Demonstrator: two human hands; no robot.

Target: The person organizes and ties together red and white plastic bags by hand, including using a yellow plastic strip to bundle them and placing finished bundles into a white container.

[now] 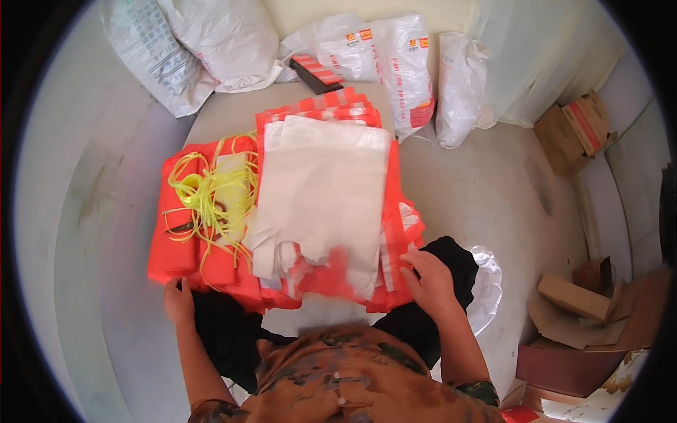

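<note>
The work item is a stack of thin plastic carrier bags [321,204], whitish translucent on top and orange-red with white stripes beneath, lying flat on a low table [226,113] directly ahead of the person. Judged by appearance, each bag is very light, limp and slippery; single sheets will likely slide off the stack and cling to one another, so the material is best taken at an edge or a handle loop, pinched between thumb and fingertips, while the stack as a whole should be squared from its sides. The near edge of the top bag is motion-blurred, so its exact outline cannot be told. The right hand [427,282] lies at the stack's 4 o'clock corner, fingers lightly curled and touching the striped edges there; whether it has pinched a sheet cannot be told. The left hand [178,302] lies at 8 o'clock, at the near edge of a folded orange pile [185,247], fingertips against it, partly open, holding nothing that can be seen. A tangle of yellow cord [208,197] rests on that orange pile at 9 o'clock from the stack. White woven sacks [395,63] stand beyond the table at 12 o'clock, and cardboard boxes [575,299] lie on the floor at 3 o'clock.
</note>
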